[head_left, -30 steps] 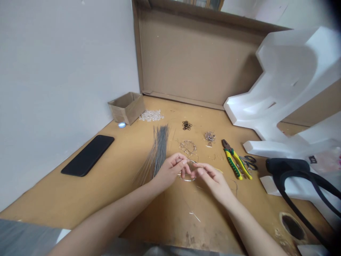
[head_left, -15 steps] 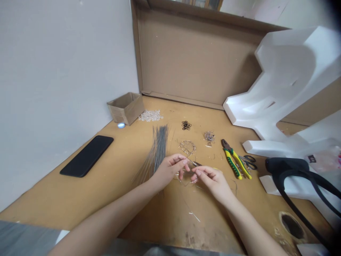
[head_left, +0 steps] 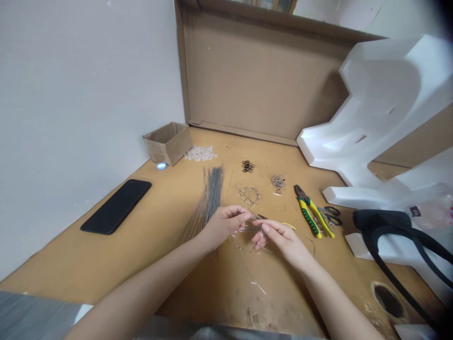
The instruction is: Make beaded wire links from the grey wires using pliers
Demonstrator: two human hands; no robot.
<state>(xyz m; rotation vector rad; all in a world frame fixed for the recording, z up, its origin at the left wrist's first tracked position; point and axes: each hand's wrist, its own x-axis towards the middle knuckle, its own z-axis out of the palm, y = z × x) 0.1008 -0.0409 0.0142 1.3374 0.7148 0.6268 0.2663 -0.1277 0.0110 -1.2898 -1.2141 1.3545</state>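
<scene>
Thumb and fingers of my left hand pinch a thin metal wire. My right hand is closed on the same wire, close beside the left fingertips; a bent length shows in front of its fingers. Loose wire lies on the table under both hands. Just beyond them sits a rough ring of twisted wire. A bundle of straight grey wires lies partly behind my left hand. Past my right hand a yellow-handled tool is mostly hidden.
Green-and-yellow pliers and dark scissors lie to the right. Farther back are black rings, a small metal pile, clear beads and a cardboard box. A black phone lies left; white foam stands right.
My right fingers have shifted slightly and curled, and the bent wire now shows more upright before them. My left hand stays almost in place, still pinching.
</scene>
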